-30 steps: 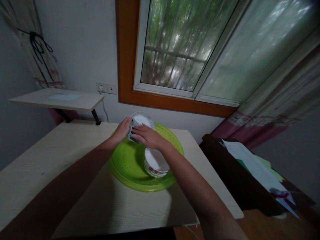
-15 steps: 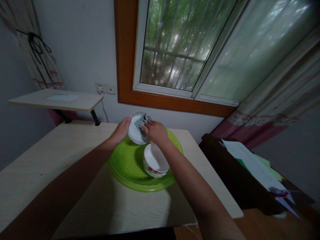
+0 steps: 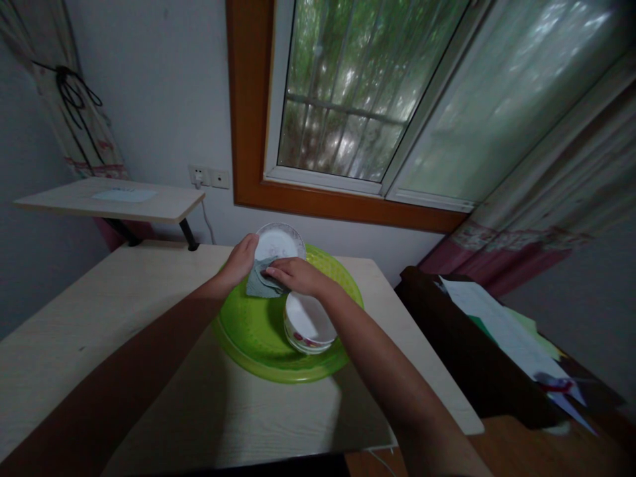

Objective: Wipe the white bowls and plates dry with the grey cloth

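Observation:
My left hand (image 3: pixel 240 261) grips the left rim of a white plate (image 3: pixel 281 240) with a patterned edge, holding it tilted over the far side of a green basin (image 3: pixel 248 338). My right hand (image 3: pixel 294 273) is closed on a grey-green cloth (image 3: pixel 263 279), pressed against the plate's near edge; part of the cloth hangs below the rim. Just under my right wrist, a small stack of white bowls (image 3: pixel 309 324) with a red floral pattern sits in the basin. My right forearm hides part of the basin's right side.
The basin stands on a pale wooden table (image 3: pixel 278 417). A raised shelf (image 3: pixel 169 205) on black legs is at the back left, under a wall socket (image 3: pixel 209 177). Beyond the table's right edge, papers (image 3: pixel 501 324) lie on a dark piece of furniture (image 3: pixel 447 331).
My right hand and the cloth have moved from the plate's right inner face down and left to its near edge. My left hand keeps its grip on the plate.

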Motion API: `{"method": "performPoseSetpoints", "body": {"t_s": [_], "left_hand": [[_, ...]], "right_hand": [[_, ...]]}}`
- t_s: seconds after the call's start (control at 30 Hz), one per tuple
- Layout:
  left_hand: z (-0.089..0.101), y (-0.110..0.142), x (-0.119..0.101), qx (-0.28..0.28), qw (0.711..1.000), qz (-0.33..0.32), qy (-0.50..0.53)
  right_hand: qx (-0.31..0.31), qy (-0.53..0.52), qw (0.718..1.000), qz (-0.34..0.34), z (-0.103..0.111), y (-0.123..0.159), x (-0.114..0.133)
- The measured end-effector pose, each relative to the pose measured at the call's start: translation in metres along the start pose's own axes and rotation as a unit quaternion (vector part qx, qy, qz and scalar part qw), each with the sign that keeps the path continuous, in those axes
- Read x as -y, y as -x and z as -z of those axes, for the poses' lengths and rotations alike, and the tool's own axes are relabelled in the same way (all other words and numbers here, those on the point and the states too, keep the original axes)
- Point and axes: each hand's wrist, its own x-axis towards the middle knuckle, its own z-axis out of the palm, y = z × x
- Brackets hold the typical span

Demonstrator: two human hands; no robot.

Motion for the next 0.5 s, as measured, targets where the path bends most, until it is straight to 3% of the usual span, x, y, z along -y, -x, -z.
{"method": "performPoseSetpoints", "body": {"t_s": [0.1, 0.27, 0.5], "left_hand": [[-0.002, -0.001, 0.005, 0.015, 0.999, 0.018, 0.028], [-0.006, -0.004, 0.005, 0.046, 0.996, 0.043, 0.056], [-0.007, -0.001, -0.007, 0.091, 0.991, 0.024, 0.092]], "right_hand": [[-0.023, -0.033, 0.998, 0.057, -0.001, -0.001, 0.0], [-0.044, 0.019, 0.997, 0.061, -0.004, -0.004, -0.002], [-0.085, 0.13, 0.984, -0.081, -0.008, -0.003, -0.011]]}}
